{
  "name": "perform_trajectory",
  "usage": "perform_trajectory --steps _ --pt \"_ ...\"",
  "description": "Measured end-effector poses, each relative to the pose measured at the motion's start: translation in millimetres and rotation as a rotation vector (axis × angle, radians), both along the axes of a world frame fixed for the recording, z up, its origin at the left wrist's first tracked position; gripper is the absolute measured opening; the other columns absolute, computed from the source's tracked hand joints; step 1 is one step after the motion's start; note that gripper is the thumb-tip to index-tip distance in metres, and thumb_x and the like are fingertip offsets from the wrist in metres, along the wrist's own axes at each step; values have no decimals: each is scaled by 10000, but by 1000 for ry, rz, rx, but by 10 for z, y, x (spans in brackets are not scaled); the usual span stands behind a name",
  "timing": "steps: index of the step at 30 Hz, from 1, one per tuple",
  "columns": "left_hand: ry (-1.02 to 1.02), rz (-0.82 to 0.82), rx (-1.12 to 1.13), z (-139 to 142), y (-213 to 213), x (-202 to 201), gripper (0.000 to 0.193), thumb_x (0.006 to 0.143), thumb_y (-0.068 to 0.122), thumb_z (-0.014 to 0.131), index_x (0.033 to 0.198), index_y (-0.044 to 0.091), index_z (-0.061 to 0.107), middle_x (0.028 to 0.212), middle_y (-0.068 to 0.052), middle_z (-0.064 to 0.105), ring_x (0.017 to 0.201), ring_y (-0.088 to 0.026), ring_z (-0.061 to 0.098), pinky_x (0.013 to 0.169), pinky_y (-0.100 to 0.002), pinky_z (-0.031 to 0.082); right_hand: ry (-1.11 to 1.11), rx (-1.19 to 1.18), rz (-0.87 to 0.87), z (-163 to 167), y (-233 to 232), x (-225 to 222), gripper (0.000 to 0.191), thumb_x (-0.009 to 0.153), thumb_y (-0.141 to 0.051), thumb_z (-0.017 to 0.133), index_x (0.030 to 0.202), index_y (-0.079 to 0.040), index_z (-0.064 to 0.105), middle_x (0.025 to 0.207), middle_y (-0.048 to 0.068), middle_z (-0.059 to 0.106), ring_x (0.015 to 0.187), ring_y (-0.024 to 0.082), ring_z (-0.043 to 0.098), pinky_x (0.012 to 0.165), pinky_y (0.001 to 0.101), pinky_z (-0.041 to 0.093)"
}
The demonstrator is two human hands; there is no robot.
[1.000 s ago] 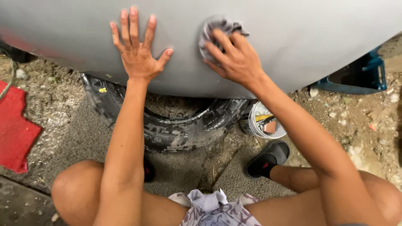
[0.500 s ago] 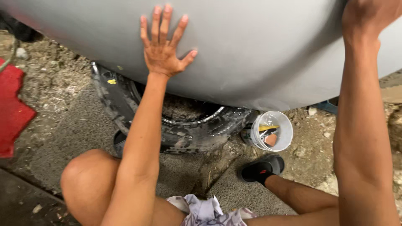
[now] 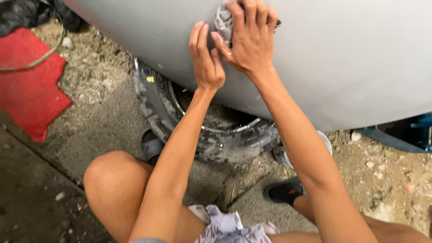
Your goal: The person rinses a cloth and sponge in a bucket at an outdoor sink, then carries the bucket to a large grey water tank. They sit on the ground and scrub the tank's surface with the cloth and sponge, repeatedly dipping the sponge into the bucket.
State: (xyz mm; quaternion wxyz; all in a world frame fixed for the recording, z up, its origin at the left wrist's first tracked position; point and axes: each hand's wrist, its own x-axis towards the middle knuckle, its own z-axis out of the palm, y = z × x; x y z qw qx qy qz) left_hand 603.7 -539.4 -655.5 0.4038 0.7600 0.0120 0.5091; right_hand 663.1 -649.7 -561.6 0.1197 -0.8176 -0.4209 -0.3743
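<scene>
A crumpled grey rag (image 3: 223, 19) is gripped by the right hand (image 3: 246, 40) against the grey body panel (image 3: 351, 58) (above a worn tyre (image 3: 202, 130)); the left hand (image 3: 205, 60), fingers extended, is laid flat just beside.

The left hand (image 3: 206, 58), spread flat with fingers fanned on the grey panel (image 3: 351, 58) half a second ago, is now being held with fingers closed together, just beside the right hand (image 3: 246, 38). The right hand, then raised to the panel's upper right, is being pressed onto the panel above the tyre (image 3: 198, 130), apparently clutching the crumpled cloth (image 3: 223, 20).
</scene>
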Motion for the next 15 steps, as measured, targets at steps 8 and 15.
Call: perform_trajectory --steps 8,15 --pt "-7 34 322 93 -395 76 602 1063 494 511 1571 217 345 1628 -84 324 1541 -325 252 1316 -565 164 395 -41 20 7 -956 -95 431 1121 -165 531 1545 -92 502 1618 151 439 1524 367 389 1289 513 294" --pt "-39 30 722 -96 -318 169 649 1117 572 588 1620 210 396 1679 -75 279 1557 -286 198 1278 -541 146 -105 -138 -393 285 -2336 541 660 1112 -379 477 1703 -126 332 1705 290 242 1586 466 242 1295 606 144"
